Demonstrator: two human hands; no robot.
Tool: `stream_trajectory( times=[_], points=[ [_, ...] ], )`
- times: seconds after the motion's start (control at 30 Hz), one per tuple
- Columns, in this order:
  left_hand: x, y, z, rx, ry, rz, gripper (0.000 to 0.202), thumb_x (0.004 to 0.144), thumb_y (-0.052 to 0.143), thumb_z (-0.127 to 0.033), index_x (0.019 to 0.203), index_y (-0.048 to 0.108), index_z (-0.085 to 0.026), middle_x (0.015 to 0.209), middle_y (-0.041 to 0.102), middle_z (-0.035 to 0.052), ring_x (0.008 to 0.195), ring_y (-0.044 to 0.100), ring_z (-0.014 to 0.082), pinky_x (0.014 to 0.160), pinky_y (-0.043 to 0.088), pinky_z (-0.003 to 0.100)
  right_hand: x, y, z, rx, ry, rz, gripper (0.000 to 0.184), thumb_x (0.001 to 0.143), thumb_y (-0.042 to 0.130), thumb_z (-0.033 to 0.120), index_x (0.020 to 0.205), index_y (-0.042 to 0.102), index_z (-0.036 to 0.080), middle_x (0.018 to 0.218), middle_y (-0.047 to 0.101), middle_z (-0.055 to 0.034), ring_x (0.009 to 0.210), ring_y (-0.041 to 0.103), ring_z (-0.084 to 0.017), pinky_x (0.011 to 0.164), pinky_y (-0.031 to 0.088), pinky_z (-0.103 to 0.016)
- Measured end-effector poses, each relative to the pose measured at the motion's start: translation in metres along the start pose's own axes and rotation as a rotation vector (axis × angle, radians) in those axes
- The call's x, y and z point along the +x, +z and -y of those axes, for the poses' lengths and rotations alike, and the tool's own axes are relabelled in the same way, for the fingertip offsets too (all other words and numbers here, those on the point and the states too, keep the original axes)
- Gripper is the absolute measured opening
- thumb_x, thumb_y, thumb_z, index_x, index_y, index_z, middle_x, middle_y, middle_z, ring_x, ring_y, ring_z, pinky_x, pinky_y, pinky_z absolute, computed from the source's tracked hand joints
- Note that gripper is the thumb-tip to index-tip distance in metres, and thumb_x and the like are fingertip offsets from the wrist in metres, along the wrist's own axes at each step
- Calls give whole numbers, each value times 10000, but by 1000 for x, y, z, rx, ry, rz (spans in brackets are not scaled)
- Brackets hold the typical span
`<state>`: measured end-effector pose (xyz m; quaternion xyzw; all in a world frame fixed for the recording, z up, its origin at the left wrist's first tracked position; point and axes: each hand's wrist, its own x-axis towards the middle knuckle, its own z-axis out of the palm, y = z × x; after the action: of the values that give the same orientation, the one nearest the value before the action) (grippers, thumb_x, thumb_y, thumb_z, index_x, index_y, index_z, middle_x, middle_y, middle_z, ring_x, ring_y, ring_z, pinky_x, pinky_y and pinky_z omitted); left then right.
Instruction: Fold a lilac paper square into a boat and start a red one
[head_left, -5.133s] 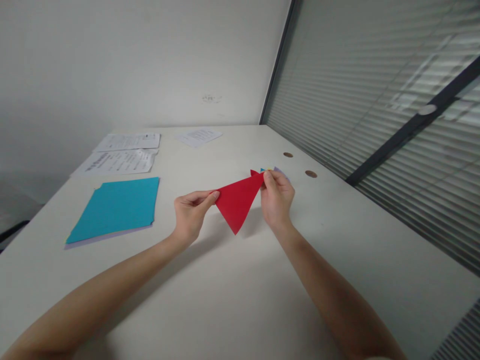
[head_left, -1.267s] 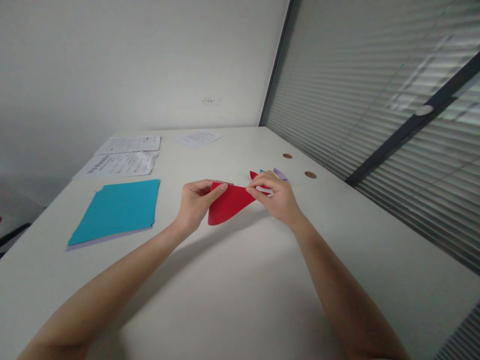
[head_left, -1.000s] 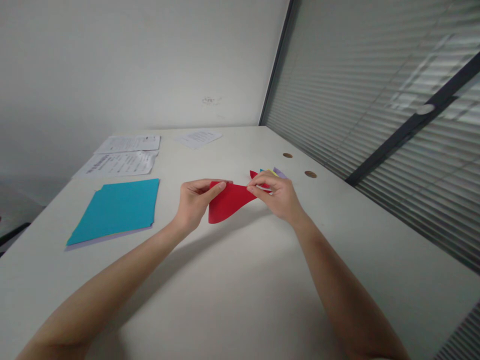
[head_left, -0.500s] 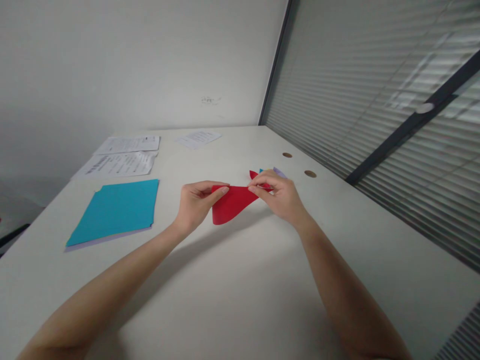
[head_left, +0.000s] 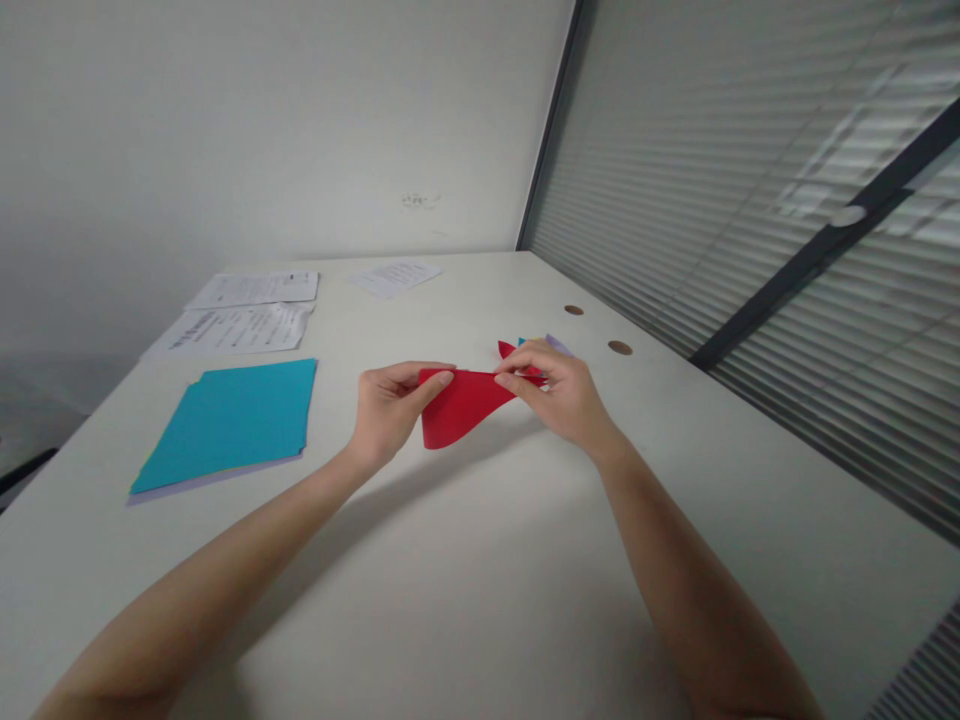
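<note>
A bent piece of red paper [head_left: 457, 408] is held up above the white table, its lower side bulging in a curve toward me. My left hand [head_left: 394, 405] pinches its upper left corner between thumb and fingers. At the right end of its top edge, my right hand [head_left: 547, 385] grips it the same way. Behind the right hand, partly hidden by it, lie small coloured paper pieces, among them a red one [head_left: 507, 349] and a lilac one [head_left: 558, 344].
A stack of coloured sheets with blue on top [head_left: 232, 422] lies to the left. Printed pages [head_left: 240, 327] are at the back left, another printed sheet [head_left: 396, 277] at the back. Two round holes [head_left: 619, 348] pierce the table [head_left: 465, 600] near the blinds [head_left: 720, 220].
Almost nothing differs. My left hand and the left end of the red paper have shifted very slightly left; both pinches hold.
</note>
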<state>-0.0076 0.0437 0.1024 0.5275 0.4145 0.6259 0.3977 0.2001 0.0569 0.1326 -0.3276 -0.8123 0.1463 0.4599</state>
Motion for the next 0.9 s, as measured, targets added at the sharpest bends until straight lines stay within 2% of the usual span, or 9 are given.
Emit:
stream_trajectory(
  times=[0.33, 0.7, 0.9],
  points=[
    [1, -1, 3, -17, -5, -8, 255, 672, 805, -408, 758, 785, -170, 732, 755, 61, 663, 675, 189, 580, 545, 266, 1, 0, -3, -22, -102, -26, 73, 857, 664, 214, 790, 687, 233, 766, 690, -9, 750, 594, -173, 761, 449, -360],
    [-1, 2, -3, -35, 8, -22, 264, 649, 818, -423, 744, 782, -180, 726, 751, 63, 677, 681, 197, 588, 549, 276, 1, 1, -2, -27, -86, -55, 146, 892, 614, 256, 764, 683, 238, 755, 689, -14, 747, 598, -179, 767, 459, -376],
    [-3, 1, 0, -23, 29, -19, 269, 682, 798, -438, 764, 784, -182, 759, 756, 69, 685, 679, 191, 594, 539, 273, 1, 2, -2, -48, -71, -46, 171, 908, 588, 268, 759, 667, 236, 757, 683, -16, 751, 590, -181, 778, 454, -377]
  ],
)
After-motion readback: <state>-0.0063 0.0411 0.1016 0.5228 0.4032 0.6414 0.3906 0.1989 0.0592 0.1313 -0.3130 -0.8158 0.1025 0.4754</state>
